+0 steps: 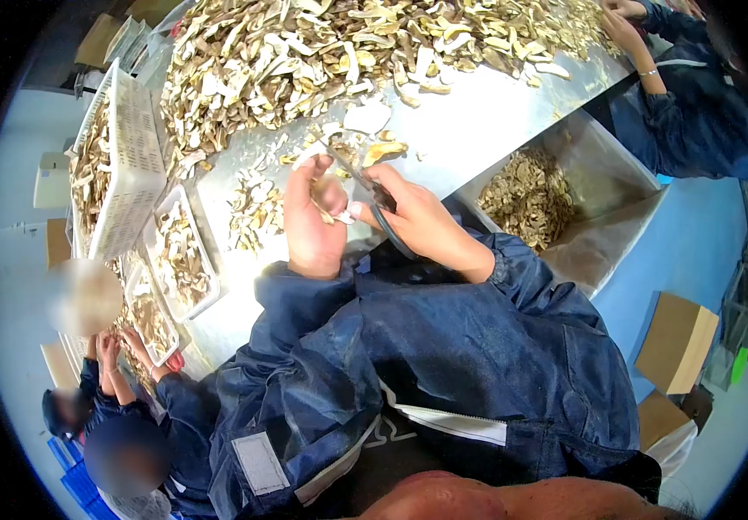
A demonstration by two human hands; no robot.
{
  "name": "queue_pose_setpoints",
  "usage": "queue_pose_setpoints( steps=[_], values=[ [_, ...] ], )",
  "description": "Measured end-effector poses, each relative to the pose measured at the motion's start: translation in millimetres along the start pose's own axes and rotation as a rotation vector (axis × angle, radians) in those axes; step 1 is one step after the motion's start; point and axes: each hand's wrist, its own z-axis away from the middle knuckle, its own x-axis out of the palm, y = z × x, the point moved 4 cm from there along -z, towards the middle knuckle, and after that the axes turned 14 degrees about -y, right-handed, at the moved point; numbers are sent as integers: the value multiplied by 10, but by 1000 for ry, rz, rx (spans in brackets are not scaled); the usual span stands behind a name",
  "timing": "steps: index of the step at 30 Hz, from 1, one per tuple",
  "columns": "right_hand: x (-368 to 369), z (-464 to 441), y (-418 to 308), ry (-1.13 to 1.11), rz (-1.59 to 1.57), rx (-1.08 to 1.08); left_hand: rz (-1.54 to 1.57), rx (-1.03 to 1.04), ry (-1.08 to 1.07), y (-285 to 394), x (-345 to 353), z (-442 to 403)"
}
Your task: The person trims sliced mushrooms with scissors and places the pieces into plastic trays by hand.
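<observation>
My right hand (426, 224) grips a pair of scissors (355, 169), with its dark handle loops around my fingers and its blades pointing up and left. Close beside it, my left hand (311, 224) is curled, palm up, around a pale mushroom slice (342, 217) that is partly hidden by the fingers. The scissor blades pass just above my left fingertips. In front of both hands, a few larger pieces, among them a yellowish mushroom slice (384, 152), lie on the metal table (469, 130). Small trimmed mushroom pieces (255, 208) are spread left of my left hand.
A large heap of dried mushroom slices (304, 61) covers the far table. On the left stand a white perforated crate (135, 143) and a white tray (209, 282) of slices. A lined bin (612, 178) holds mushrooms at right. Co-workers' hands (625, 30) work nearby.
</observation>
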Motion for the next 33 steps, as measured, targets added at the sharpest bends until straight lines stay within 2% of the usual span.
queue_pose_setpoints(
  steps=[7,10,12,16,21,22,23,24,26,27,30,33],
  values=[
    [126,-80,26,23,45,-116,-84,-22,-59,75,-117,136],
    [137,-65,-44,-46,3,32,-99,24,-60,157,-132,167],
    [215,-111,45,-13,-11,-76,-128,42,-18,141,-285,136],
    [307,-142,31,-110,-1,84,-1,87,34,228,-352,211],
    [289,-175,77,-134,-192,175,-8,162,157,731,-1071,380],
    [270,-170,30,-105,-225,172,-47,235,85,914,-1283,458],
    [231,-160,45,-70,-232,179,-36,279,241,1133,-1482,504],
    [169,-150,78,-35,-237,188,-122,354,196,1388,-1581,617],
    [31,-170,173,76,-239,145,-203,495,448,1831,-1816,732],
    [-35,-179,182,139,-246,106,-392,557,440,2030,-1888,798],
    [-272,-254,391,312,-265,-16,-842,459,354,2481,-2288,738],
    [-366,-280,466,403,-295,-67,-1013,411,411,2667,-2147,837]
  ],
)
